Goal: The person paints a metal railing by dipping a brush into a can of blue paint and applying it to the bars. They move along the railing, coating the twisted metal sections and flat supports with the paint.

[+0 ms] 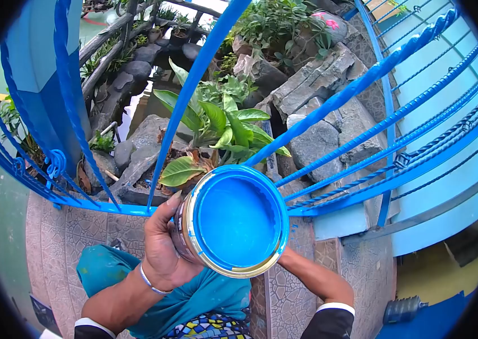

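Note:
An open paint can [241, 221] with bright blue paint inside is tilted toward me in the middle of the head view. Its rim is smeared with blue over gold metal. My left hand [165, 246] is closed round the can's left side, thumb up near the rim, with a bracelet at the wrist. My right forearm [318, 277] reaches in from the lower right and passes behind the can, which hides my right hand and its fingers. Just beyond the can stand the blue twisted bars of a metal railing [329, 107].
Behind the bars are a leafy plant [216, 121], large grey rocks [313, 141] and a narrow pool of water. A blue pillar [47, 85] stands at left. Patterned stone paving [75, 248] lies below the rail. A large plastic bottle [402, 310] lies at lower right.

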Tool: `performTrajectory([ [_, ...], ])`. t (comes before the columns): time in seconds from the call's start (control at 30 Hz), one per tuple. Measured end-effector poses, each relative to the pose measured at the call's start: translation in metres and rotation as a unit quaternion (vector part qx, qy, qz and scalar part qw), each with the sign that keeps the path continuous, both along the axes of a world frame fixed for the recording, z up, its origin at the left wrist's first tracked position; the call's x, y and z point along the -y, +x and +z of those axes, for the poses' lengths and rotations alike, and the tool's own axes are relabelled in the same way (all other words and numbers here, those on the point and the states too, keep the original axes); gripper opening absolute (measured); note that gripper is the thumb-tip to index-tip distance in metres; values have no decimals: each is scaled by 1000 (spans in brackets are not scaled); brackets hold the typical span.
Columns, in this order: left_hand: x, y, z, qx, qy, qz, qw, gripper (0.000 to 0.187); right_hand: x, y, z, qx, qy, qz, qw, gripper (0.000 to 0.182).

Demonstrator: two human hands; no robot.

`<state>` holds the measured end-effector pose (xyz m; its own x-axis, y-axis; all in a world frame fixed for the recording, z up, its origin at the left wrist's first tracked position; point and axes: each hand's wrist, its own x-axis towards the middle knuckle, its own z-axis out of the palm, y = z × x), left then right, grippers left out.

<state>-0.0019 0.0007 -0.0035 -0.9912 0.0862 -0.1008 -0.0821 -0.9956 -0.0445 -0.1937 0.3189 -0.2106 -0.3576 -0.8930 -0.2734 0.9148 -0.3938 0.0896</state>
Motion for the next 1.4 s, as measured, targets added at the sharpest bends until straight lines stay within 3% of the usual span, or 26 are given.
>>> performTrajectory([
  [0.07,3,2,0,-4,2,5,1000,57,-3,16,0,-77,83,-13,993,53],
  [0.2,1,-1,1,9,0,9,1000,55,-1,22,-22,-25,-75,-14,997,57],
  [0.3,0,-3,-1,14,-5,13,1000,55,-3,12,-17,249,-150,-67,955,53],
  [0.33,0,-2,-1,9,-5,11,1000,55,2,19,-3,465,-234,-96,849,49],
  [0.37,0,-2,-1,6,-6,10,1000,55,10,30,17,652,-300,-117,687,45],
  [0.4,0,-3,-2,0,-4,8,1000,55,17,42,39,797,-344,-134,478,42],
  [0.47,0,-6,-4,-11,2,2,1000,56,32,73,109,878,-407,-129,217,36],
  [0.53,-1,-6,-6,-10,2,-1,1000,56,35,91,168,866,-488,-111,10,29],
  [0.57,-2,-6,-6,-11,1,-5,1000,56,37,100,198,846,-519,-84,-91,27],
  [0.6,-3,-7,-6,-3,-4,-7,1000,56,34,102,226,839,-533,-50,-100,28],
  [0.67,-5,-10,-5,9,-14,-9,1000,56,13,114,268,761,-610,61,-214,22],
  [0.73,-8,-13,-2,6,-10,-17,1000,55,8,132,313,615,-657,223,-374,27],
  [0.83,-11,-14,0,1,-11,-25,1000,54,15,129,349,666,-496,441,-340,48],
  [0.9,-13,-15,-1,-4,-11,-28,1000,54,40,129,367,654,-455,513,-320,48],
  [1.03,-18,-14,-3,-7,-12,-33,999,54,94,138,399,705,-431,413,-382,50],
  [1.17,-20,-12,-3,-5,-20,-32,999,54,128,133,412,769,-412,275,-403,36],
  [1.4,-20,-10,3,7,-34,-28,999,54,144,113,408,842,-418,150,-307,30],
])
